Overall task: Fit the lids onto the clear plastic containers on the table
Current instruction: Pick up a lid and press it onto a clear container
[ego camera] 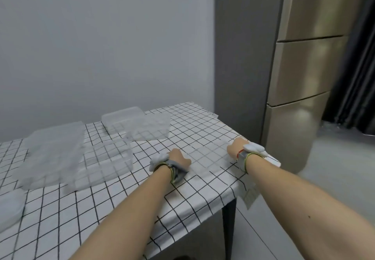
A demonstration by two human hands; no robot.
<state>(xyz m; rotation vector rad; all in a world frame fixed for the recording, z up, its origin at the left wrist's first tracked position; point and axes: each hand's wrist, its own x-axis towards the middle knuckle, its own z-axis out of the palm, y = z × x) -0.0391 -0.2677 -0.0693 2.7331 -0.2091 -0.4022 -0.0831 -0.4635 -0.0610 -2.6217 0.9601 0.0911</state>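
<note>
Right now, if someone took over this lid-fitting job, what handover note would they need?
Left hand: resting on the checked tablecloth, fingers curled, holding nothing that shows.
Right hand: at the table's right edge; too blurred to tell whether it grips the flat clear lid lying between the hands.
Clear containers: one at far centre, a blurred group at the left.
Done: no fitted lid can be made out.
Left: apparently every container still needs its lid.
</note>
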